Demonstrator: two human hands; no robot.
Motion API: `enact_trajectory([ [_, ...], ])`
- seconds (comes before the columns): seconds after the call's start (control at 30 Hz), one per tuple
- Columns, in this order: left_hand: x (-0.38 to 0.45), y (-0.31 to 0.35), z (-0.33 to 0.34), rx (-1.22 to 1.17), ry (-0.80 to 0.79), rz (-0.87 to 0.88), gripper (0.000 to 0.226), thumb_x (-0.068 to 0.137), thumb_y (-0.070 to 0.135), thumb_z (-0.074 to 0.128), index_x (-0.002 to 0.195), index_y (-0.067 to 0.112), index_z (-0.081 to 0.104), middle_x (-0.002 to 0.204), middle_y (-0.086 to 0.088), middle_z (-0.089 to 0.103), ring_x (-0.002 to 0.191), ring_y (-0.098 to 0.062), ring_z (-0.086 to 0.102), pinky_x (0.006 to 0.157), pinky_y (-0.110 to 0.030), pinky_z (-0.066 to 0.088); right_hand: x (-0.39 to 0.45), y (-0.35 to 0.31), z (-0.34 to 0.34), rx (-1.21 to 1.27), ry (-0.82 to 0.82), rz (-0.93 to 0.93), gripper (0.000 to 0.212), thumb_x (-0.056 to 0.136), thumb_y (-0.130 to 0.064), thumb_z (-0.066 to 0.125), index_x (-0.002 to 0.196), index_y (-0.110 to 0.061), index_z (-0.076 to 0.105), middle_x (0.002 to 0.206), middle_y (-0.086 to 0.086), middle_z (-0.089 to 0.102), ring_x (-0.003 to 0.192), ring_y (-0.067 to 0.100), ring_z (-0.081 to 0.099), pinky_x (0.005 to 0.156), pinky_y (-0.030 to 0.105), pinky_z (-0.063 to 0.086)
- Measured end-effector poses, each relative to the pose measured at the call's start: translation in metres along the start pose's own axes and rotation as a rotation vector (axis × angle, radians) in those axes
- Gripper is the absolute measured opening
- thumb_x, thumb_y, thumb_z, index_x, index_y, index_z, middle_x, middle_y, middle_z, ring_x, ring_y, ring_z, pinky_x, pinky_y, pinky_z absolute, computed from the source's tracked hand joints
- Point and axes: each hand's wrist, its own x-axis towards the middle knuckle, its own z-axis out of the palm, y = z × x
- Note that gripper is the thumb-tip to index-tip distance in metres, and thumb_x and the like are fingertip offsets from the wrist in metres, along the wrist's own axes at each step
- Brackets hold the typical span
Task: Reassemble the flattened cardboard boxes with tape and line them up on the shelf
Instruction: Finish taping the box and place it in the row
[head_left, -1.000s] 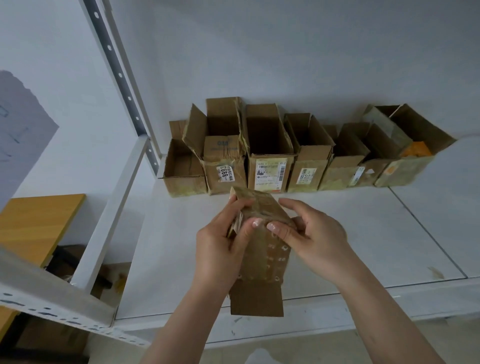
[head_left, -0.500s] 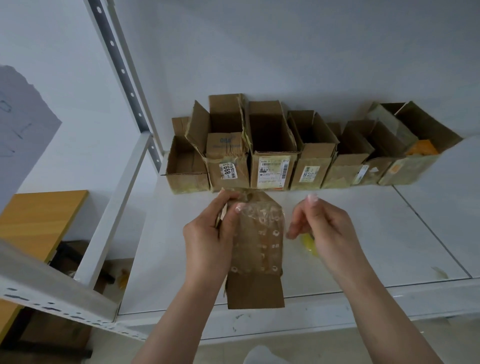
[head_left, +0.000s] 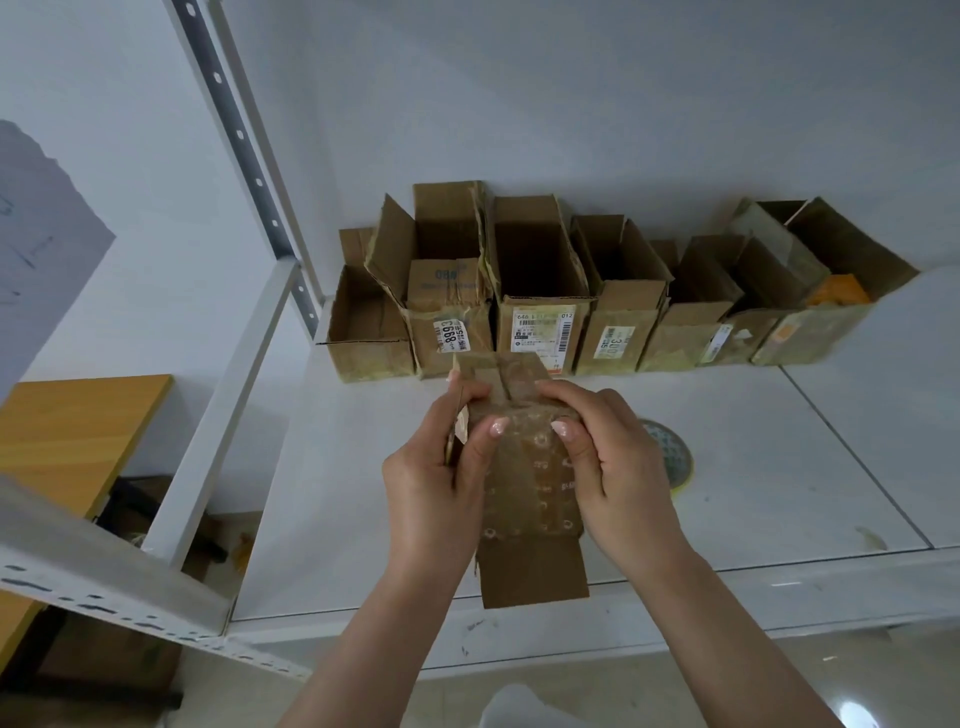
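Both hands hold a small brown cardboard box (head_left: 527, 499) above the white shelf (head_left: 753, 467); glossy tape covers its near face and one flap hangs down at the bottom. My left hand (head_left: 436, 478) grips its left edge, thumb on the taped face. My right hand (head_left: 613, 467) grips its right side and folded top flaps. A roll of tape (head_left: 672, 460) lies flat on the shelf, partly hidden behind my right hand. Several assembled open boxes (head_left: 540, 291) stand in a row along the back wall.
A perforated grey shelf post (head_left: 244, 150) rises at the left, with a slanted shelf rail (head_left: 104, 587) in the near-left corner. A wooden tabletop (head_left: 67, 431) sits lower left. Bare shelf surface lies in front of the box row on the right.
My right hand, which held a yellowish thing away from the box half a second ago, has come back onto the box's right side. The tape roll now shows on the shelf behind it.
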Motion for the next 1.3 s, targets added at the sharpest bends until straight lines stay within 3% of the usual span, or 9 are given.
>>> enact_trajectory([
  [0.2,-0.004,-0.017,-0.003,-0.018,-0.143,-0.023,0.028,0.091,0.046,0.054,0.114,0.033,0.059,0.137,0.014,0.054,0.090,0.015,0.062,0.071,-0.012,0.051,-0.012,0.013,0.001,0.071,-0.134,0.011,0.056,0.098,-0.058,0.031,0.145,-0.029,0.040,0.092,0.000,0.051,0.073,0.013,0.051,0.065,0.022,0.045],
  [0.3,-0.008,-0.021,-0.004,-0.037,-0.182,-0.037,0.027,0.091,0.048,0.055,0.115,0.037,0.057,0.141,0.020,0.049,0.087,-0.007,0.068,0.068,-0.014,0.049,-0.017,0.018,0.007,0.027,-0.107,-0.035,0.047,0.099,-0.044,0.039,0.142,-0.026,0.044,0.086,0.001,0.047,0.068,0.015,0.050,0.061,0.029,0.047],
  [0.4,-0.009,-0.025,-0.006,-0.105,-0.196,-0.041,0.037,0.082,0.047,0.071,0.116,0.035,0.060,0.145,0.013,0.048,0.114,-0.018,0.059,0.080,-0.014,0.052,-0.018,0.022,0.010,0.010,-0.074,-0.067,0.037,0.099,-0.029,0.043,0.134,-0.024,0.054,0.086,0.005,0.050,0.069,0.016,0.053,0.062,0.031,0.048],
  [0.47,-0.009,-0.029,-0.006,-0.139,-0.179,-0.080,0.036,0.076,0.035,0.075,0.111,0.035,0.064,0.142,0.015,0.050,0.115,-0.011,0.049,0.072,-0.007,0.049,-0.020,0.024,0.012,-0.016,-0.093,-0.075,0.037,0.099,-0.028,0.043,0.135,-0.023,0.053,0.086,0.006,0.050,0.070,0.018,0.054,0.062,0.033,0.049],
  [0.57,-0.013,-0.037,-0.005,-0.150,-0.166,-0.123,0.037,0.079,0.012,0.076,0.106,0.034,0.066,0.138,0.019,0.052,0.107,-0.006,0.062,0.068,-0.005,0.047,-0.025,0.025,0.012,-0.022,-0.169,-0.035,0.043,0.098,-0.040,0.042,0.139,-0.026,0.048,0.089,0.004,0.050,0.072,0.019,0.054,0.061,0.038,0.051],
  [0.67,-0.014,-0.041,-0.005,-0.140,-0.175,-0.104,0.042,0.080,0.003,0.076,0.105,0.034,0.065,0.137,0.019,0.051,0.107,-0.001,0.041,0.063,-0.002,0.044,-0.026,0.026,0.010,-0.007,-0.202,-0.004,0.051,0.096,-0.051,0.043,0.140,-0.025,0.049,0.089,0.005,0.050,0.073,0.020,0.054,0.063,0.040,0.052],
  [0.87,-0.010,-0.042,-0.002,-0.064,-0.210,-0.091,0.040,0.080,0.010,0.079,0.104,0.037,0.064,0.137,0.021,0.048,0.103,0.003,0.034,0.060,-0.001,0.041,-0.026,0.024,0.012,-0.047,-0.144,-0.003,0.042,0.097,-0.034,0.045,0.133,-0.017,0.057,0.083,0.006,0.051,0.067,0.019,0.054,0.058,0.038,0.051],
  [1.0,-0.012,-0.044,-0.006,0.022,-0.228,-0.077,0.042,0.076,0.019,0.080,0.105,0.042,0.060,0.140,0.011,0.052,0.105,0.004,0.030,0.068,-0.015,0.049,-0.031,0.027,0.009,-0.080,-0.217,0.025,0.052,0.096,-0.041,0.051,0.144,-0.022,0.040,0.087,0.005,0.051,0.071,0.021,0.055,0.057,0.041,0.053],
  [1.3,-0.014,-0.050,-0.010,0.001,-0.299,-0.163,0.033,0.073,0.037,0.076,0.102,0.045,0.064,0.139,0.009,0.055,0.110,0.000,0.038,0.073,-0.004,0.046,-0.035,0.031,0.014,-0.120,-0.268,0.086,0.060,0.090,-0.044,0.047,0.145,-0.024,0.033,0.087,0.008,0.052,0.073,0.024,0.055,0.064,0.045,0.053],
])
